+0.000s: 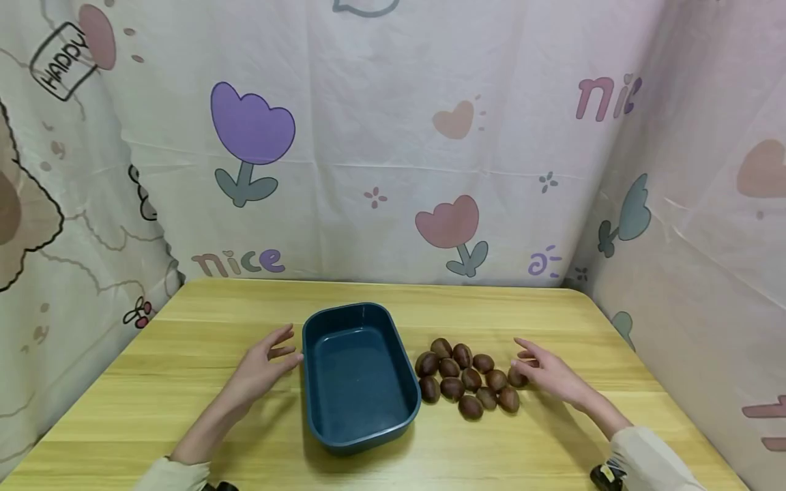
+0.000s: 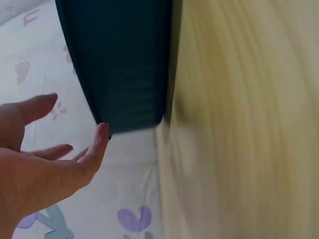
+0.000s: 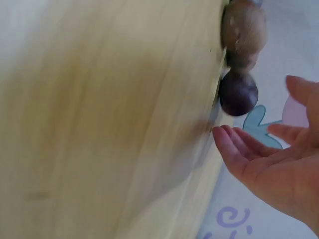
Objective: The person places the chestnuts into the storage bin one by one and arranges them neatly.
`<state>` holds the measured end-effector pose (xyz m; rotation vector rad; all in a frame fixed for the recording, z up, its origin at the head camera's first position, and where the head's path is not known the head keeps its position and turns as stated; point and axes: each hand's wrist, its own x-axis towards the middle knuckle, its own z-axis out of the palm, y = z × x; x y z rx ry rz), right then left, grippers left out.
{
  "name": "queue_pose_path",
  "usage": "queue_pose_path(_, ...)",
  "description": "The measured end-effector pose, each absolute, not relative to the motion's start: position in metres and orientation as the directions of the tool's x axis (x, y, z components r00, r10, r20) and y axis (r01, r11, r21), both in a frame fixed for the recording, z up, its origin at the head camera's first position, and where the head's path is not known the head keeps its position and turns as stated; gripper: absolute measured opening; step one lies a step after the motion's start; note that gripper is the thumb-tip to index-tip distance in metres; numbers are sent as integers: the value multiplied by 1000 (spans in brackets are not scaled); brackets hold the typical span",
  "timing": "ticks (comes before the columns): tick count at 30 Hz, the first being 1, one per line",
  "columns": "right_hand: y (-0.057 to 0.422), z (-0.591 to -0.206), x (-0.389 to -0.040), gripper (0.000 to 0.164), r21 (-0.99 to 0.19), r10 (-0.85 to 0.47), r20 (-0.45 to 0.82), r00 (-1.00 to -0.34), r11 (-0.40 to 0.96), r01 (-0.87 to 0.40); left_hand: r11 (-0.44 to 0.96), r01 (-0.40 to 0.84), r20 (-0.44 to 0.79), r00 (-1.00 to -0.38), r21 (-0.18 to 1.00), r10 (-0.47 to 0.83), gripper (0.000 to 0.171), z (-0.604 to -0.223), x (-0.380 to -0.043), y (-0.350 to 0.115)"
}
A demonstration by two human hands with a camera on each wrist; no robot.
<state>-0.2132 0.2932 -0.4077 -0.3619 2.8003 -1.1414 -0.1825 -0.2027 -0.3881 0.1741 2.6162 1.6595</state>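
A dark blue-green rectangular tray with deep walls (image 1: 362, 436) stands on the table, its inside bare. My left hand (image 1: 260, 368) is beside its left wall, fingers loosely spread; in the left wrist view that hand (image 2: 55, 164) holds nothing, and whether a fingertip touches the rim I cannot tell. Right of the tray lies a loose group of several brown chestnuts (image 1: 471, 380). At the group's right end, my right hand (image 1: 552, 375) hovers by the outermost chestnut (image 1: 517, 377). The right wrist view has a dark chestnut (image 3: 239, 93) just beyond the relaxed fingertips (image 3: 222, 134), apart from them.
The light wooden table (image 1: 233, 307) bears the tray and chestnuts. A printed cloth (image 1: 362, 136) hangs behind the table and along both sides. Dark bands (image 1: 606, 476) show at the cuffs of both light sleeves (image 1: 653, 460).
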Motion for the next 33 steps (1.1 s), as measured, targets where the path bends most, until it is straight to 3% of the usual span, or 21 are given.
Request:
queue_pose_path(7,292,-413,-207,57,-740,-232,-39,-972,661,-128,203,-60,-79,-993,977,86,65,-397,-188,-190)
queue_pose_path(15,296,-416,-208,39,-771,-229,-63,-971,629,-99,-36,-180,-177,-983,983,56,65,-410,-195,-188)
queue_pose_path(24,299,-417,-212,45,-725,-275,-9,-962,665,-183,-117,-202,-194,-978,972,82,59,-413,-195,-192)
queue_pose_path(33,305,-421,-222,41,-649,-343,27,-939,708,-277,-151,-220,-209,-974,964,85,56,-414,-195,-192)
